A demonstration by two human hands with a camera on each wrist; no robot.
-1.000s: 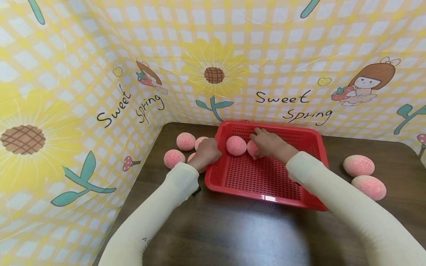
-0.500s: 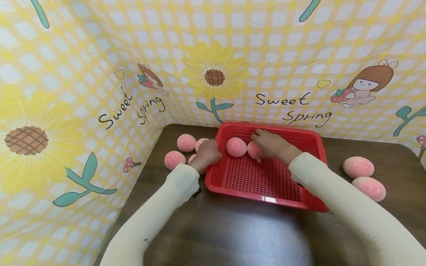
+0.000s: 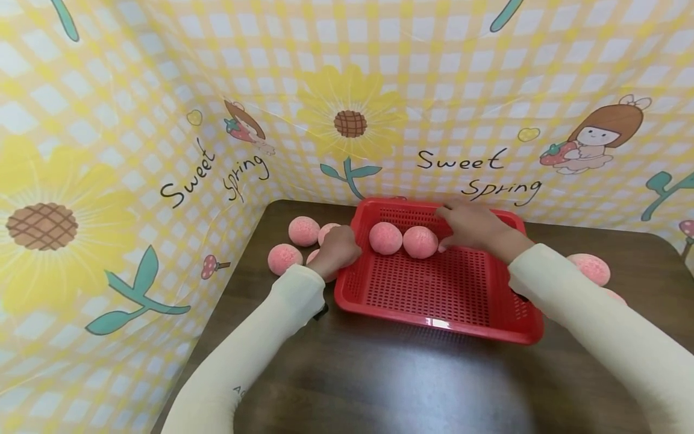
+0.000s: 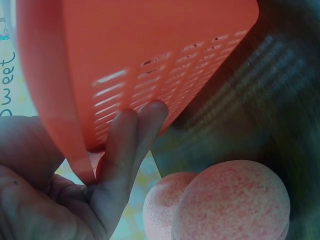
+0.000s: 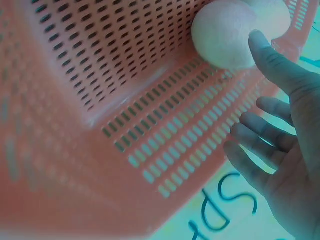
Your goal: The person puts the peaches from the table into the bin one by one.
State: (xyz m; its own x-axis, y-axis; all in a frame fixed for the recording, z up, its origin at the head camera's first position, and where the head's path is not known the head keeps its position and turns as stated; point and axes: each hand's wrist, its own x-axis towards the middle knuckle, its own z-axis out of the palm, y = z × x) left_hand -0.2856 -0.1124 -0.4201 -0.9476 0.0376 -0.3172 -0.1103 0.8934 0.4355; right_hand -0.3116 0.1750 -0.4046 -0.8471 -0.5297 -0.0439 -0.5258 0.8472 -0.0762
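A red perforated plastic basket (image 3: 477, 331) stands on the dark table. Its left rim is gripped by my left hand (image 3: 337, 250); the left wrist view shows fingers (image 4: 122, 145) lying along the outside of the basket wall (image 4: 150, 35). Two pink peaches sit side by side in the back left of the basket, a left one (image 3: 385, 238) and a right one (image 3: 420, 242). My right hand (image 3: 474, 228) hovers over the back of the basket just right of that second peach, fingers spread and holding nothing. In the right wrist view the thumb (image 5: 280, 65) overlaps the peach (image 5: 225, 35).
Left of the basket lie several more peaches (image 3: 303, 231), partly behind the left hand. Two others, one farther back (image 3: 589, 268) and one nearer (image 3: 615, 295), lie to the right, partly covered by the right sleeve. Patterned cloth (image 3: 434, 108) walls the back and left.
My right hand has let go of the second peach and moved right and slightly back, leaving it beside the first. The left hand keeps its place on the rim.
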